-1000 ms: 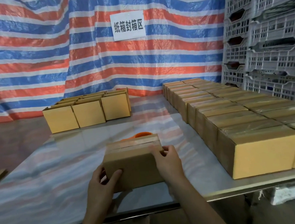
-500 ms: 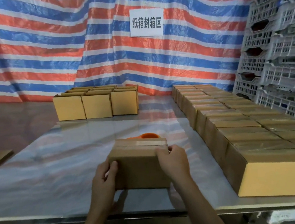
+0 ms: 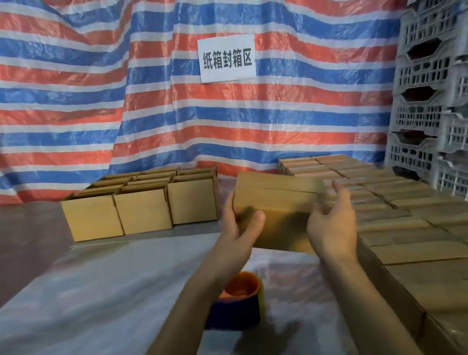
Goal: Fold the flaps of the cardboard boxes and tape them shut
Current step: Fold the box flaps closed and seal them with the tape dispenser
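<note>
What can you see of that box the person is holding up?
The box is plain brown cardboard, oblong and motion-blurred. Its top flaps are folded shut, with a seam line running along the top; whether tape covers it is too blurred to tell. It is held in the air above the table, tilted with its right end lower. The left hand grips its left end, thumb on the near face. The right hand is open at its right end, contact unclear.
</note>
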